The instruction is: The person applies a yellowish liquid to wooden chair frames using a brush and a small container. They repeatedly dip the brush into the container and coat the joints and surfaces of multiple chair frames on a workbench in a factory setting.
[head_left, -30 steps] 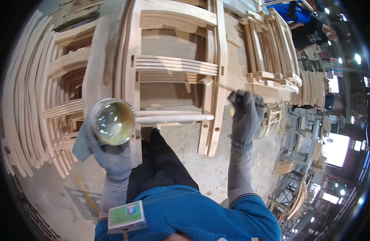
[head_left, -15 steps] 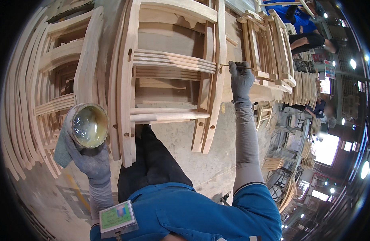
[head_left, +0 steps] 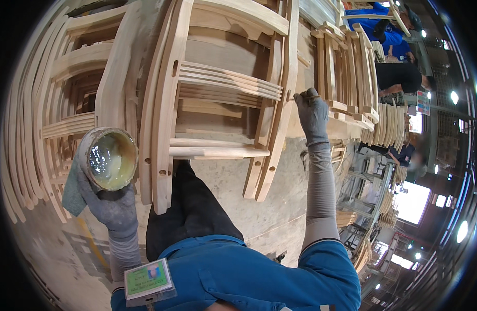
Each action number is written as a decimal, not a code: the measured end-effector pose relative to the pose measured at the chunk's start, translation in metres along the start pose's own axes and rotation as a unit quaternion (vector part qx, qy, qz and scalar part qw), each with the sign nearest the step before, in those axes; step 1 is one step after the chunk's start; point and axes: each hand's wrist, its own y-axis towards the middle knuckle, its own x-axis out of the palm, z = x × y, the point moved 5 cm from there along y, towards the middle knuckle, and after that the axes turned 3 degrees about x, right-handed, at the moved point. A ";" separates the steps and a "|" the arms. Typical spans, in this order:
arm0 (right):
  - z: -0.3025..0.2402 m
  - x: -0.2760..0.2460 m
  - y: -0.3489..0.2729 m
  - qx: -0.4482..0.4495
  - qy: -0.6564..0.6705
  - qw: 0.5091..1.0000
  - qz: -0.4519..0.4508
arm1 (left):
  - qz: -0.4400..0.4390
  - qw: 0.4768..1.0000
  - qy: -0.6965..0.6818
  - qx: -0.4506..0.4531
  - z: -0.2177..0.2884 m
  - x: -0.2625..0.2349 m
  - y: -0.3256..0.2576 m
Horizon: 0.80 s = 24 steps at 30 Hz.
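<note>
My left hand (head_left: 111, 207), gloved in grey, is closed round a round tub (head_left: 110, 159) of pale, glossy, glue-like paste. A grey-green cloth (head_left: 74, 193) hangs beside the tub, against that hand. Ahead of me stand light wooden chair frames (head_left: 168, 109) with slats and round rails between their legs. My right hand (head_left: 313, 111), also gloved, pinches a thin stick (head_left: 307, 97). Its tip points at a slot in the right-hand post (head_left: 284, 116) of the nearest frame; whether it touches the wood I cannot tell.
More chair frames (head_left: 73, 67) are stacked at the left. Others (head_left: 347, 67) stand at the far right on a wooden surface. Co-workers in blue (head_left: 376, 23) are at the upper right. Below lies a concrete floor (head_left: 223, 192).
The view has shifted slightly. My right hand has drawn the stick a little back from the slot in the post. My left hand still holds the tub, nearly in the same place.
</note>
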 end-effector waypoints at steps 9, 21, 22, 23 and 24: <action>0.003 -0.001 0.006 -0.023 -0.002 1.000 -0.012 | 0.013 0.996 -0.080 -0.042 0.003 -0.004 -0.001; -0.001 -0.008 -0.067 -0.214 -0.043 0.975 -0.032 | -0.014 0.982 -0.154 -0.107 0.005 0.006 -0.027; -0.001 -0.012 -0.071 -0.229 -0.037 0.972 -0.032 | -0.039 0.979 -0.163 -0.114 0.003 0.011 -0.031; -0.005 -0.016 -0.072 -0.248 -0.027 0.968 -0.029 | -0.052 0.980 -0.156 -0.109 0.003 0.015 -0.034; -0.006 -0.022 -0.076 -0.241 -0.009 0.970 -0.015 | -0.066 0.981 -0.148 -0.104 0.001 0.020 -0.039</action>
